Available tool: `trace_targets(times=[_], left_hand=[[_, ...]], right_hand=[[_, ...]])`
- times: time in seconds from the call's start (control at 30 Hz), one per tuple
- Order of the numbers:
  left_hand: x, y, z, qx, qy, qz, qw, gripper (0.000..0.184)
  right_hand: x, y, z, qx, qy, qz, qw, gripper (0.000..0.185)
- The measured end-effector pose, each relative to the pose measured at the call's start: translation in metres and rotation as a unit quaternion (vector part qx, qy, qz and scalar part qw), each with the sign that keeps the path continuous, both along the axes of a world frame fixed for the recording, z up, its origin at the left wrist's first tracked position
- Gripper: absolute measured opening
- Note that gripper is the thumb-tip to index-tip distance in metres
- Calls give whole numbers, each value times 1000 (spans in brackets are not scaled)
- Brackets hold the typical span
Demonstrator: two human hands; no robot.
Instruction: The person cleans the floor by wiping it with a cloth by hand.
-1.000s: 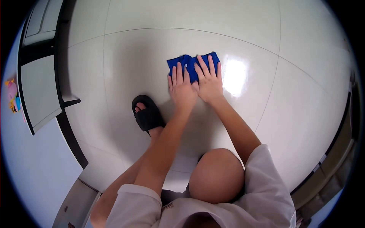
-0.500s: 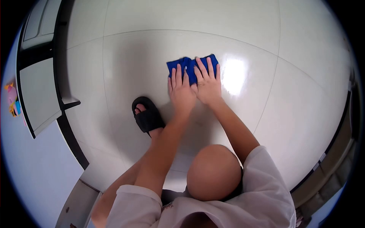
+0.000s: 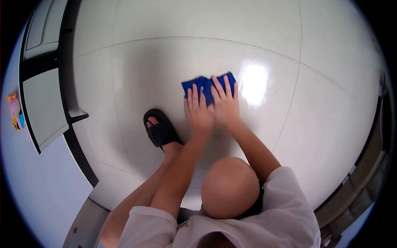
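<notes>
Blue cloth (image 3: 207, 91) spread on glossy tiled floor (image 3: 190, 53), out in front of the person's bare knee (image 3: 231, 186); small folds seen along its far edge, near edge covered by the hands.

Left hand (image 3: 201, 115) laid palm-down over the cloth's left half, fingers stretched forward and slightly parted. Right hand (image 3: 226, 105) laid the same way over the right half, fingers a bit wider. Nothing is gripped by either hand; the cloth is pinned underneath only. The hands are set side by side, inner edges touching or nearly so; exact contact at the thumbs cannot be told. Both forearms are extended, slight blur noted at the hands.

Step in hand: judged as two-handed pressing of the cloth against the floor, likely mid-rub. Amount of pressure cannot be read.

Next move, as judged: even weight would be needed through both palms, with both hands shifted as a pair so the cloth is not bunched or split between them. Fingertips should be held near the far edge, so that it is not rolled under.

Black slide sandal (image 3: 159, 134), worn on a foot, is planted left of the hands, well clear of the cloth.
</notes>
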State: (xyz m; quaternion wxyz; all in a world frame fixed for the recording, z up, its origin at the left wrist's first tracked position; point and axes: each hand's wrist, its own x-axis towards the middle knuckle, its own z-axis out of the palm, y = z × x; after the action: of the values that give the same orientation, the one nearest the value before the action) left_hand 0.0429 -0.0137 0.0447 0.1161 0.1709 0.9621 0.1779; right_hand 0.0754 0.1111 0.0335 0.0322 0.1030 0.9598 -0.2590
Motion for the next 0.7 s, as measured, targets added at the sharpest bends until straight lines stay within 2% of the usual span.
trace_targets(times=[0.1,0.23,0.33,0.43,0.53,0.7], left_hand=[[-31,13,-6,-11,19,-5,1000,61],[-21,4,-11,-24,30,-25,999,60],[23,-13,-19,-26,20,-24,999,58],[58,-23,-16,-30,-4,-46,998,58],[46,-14,-5,-8,-28,-35,999,58],[-24,16,-9,19,-6,-9,1000,57]], right_hand=[[-30,12,-8,13,33,-9,999,66],[-20,7,-8,15,32,-17,999,69],[23,-10,-10,14,29,-29,999,64],[68,-19,-12,42,-24,17,999,62],[42,-10,8,-1,-4,5,1000,53],[-23,7,1,33,35,-3,999,55]])
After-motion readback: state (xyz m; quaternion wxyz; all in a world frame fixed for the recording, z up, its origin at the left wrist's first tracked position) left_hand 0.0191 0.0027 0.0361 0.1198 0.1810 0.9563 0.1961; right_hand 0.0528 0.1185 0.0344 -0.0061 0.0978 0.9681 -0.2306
